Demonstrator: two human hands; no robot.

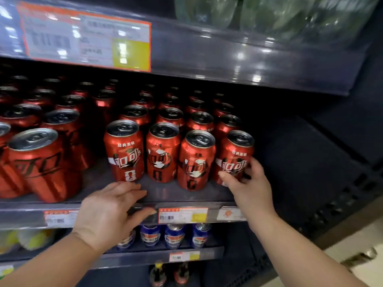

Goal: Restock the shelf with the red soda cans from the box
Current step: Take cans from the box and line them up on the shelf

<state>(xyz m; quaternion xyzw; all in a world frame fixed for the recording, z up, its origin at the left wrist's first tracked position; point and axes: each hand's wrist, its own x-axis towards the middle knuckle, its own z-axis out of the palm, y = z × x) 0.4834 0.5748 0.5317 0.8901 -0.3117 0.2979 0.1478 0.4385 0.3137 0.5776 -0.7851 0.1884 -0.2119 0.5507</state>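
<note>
Dark shelf [182,191], front edge: four red aluminium soda cans [124,150] abreast. Right hand [248,183] grips rightmost can [234,158]; left hand [109,212] flat, fingers straight, empty.

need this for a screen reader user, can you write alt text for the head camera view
A person's right hand grips the rightmost front red can on a shelf packed with rows of red cans, while the left hand rests open on the shelf's front edge. Blue cans stand on the lower shelf.

Dark perforated panel [342,193], pale floor [369,230]
</note>
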